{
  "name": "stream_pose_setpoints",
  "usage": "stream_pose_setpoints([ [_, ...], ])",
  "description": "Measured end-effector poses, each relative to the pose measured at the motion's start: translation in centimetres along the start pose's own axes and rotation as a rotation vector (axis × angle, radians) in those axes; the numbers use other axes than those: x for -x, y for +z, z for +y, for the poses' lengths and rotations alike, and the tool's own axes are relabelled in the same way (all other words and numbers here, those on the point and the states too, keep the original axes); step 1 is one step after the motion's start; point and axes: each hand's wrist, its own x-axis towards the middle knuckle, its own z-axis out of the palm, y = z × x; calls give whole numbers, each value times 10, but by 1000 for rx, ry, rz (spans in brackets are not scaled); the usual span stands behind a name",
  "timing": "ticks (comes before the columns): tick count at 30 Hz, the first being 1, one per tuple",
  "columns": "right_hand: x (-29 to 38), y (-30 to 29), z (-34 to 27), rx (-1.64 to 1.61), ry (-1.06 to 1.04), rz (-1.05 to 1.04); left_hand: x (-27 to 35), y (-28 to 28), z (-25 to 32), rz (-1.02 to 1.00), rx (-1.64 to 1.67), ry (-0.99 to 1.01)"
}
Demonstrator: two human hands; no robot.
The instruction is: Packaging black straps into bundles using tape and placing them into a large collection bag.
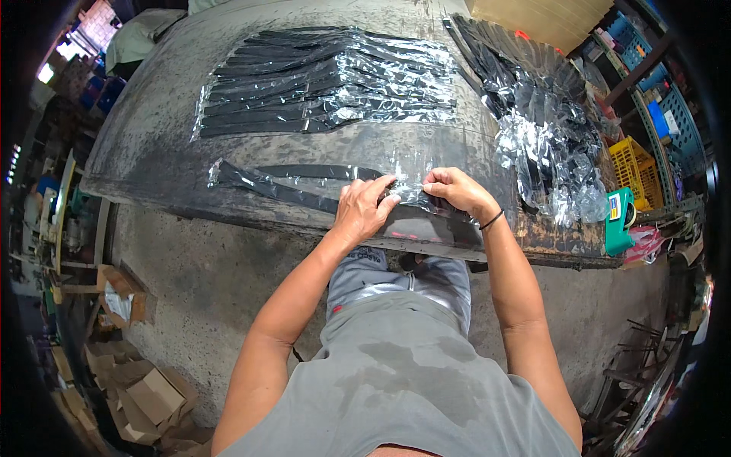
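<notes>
A long black strip in a clear plastic sleeve (285, 191) lies doubled along the near side of the worktable (188, 165), its bend at the left. My left hand (364, 208) grips the sleeve near its right end, thumb and fingers bent around it. With thumb and forefinger, my right hand (457, 189) pinches the crinkled clear plastic just to the right. Glare hides the exact edge of the film between both hands. Farther back, several similar sleeved black strips (274, 85) lie side by side in a flat row.
A looser heap of black strips and clear plastic sleeves (542, 120) covers the table's right side. A green tape dispenser (618, 223) stands at the right front corner. Beyond it are a yellow plastic crate (637, 171) and shelving. Cardboard (151, 400) lies on the floor at lower left.
</notes>
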Motion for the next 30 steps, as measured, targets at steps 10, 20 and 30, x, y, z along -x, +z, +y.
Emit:
stream_pose_setpoints([
  [10,-6,7,-1,146,10,78,1,-3,-1,-85,-94,-87],
  [20,-8,17,-11,98,5,54,1,19,-8,-44,286,-188],
  [30,-1,28,-23,415,75,256,12,1,4,106,-262,276],
])
